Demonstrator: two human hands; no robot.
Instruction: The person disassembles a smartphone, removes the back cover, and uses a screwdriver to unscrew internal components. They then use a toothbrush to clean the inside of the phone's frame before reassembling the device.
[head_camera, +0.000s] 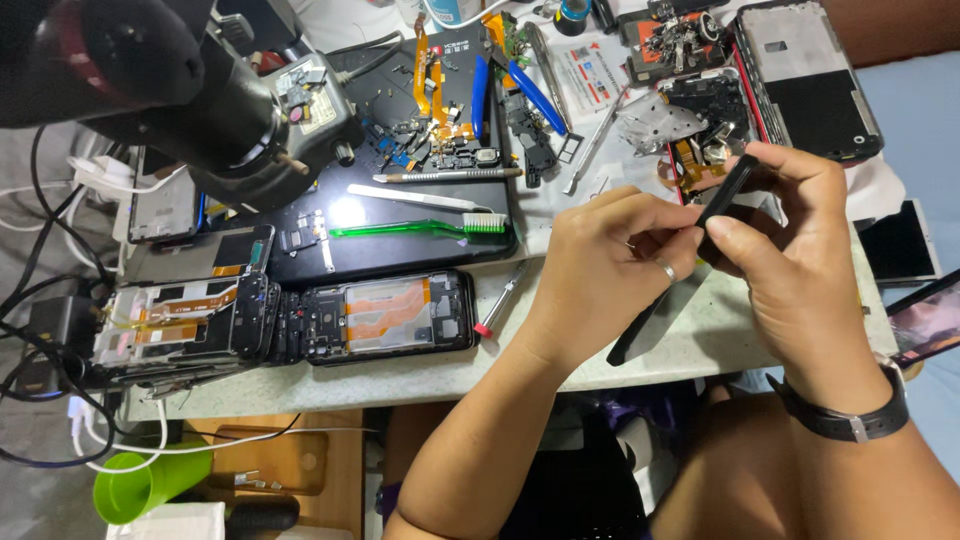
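Observation:
My left hand (600, 265) and my right hand (790, 245) meet over the right part of the work table (700, 335), both gripping a thin black phone frame piece (725, 190) seen edge-on. Its lower end (640, 330) sticks out below my left hand. A ring sits on a left finger and a dark watch (850, 415) on my right wrist. An opened phone (390, 315) with orange flex cables lies to the left of my left hand, with a small red-tipped screwdriver (500, 300) beside it.
A black microscope (190, 90) hangs over the left. A dark mat (400, 250) carries a green toothbrush (420, 228), tweezers, blue-handled pliers (535, 95) and small parts. More phone frames lie at left (180, 315) and top right (810, 70). A green cup (140, 485) sits below.

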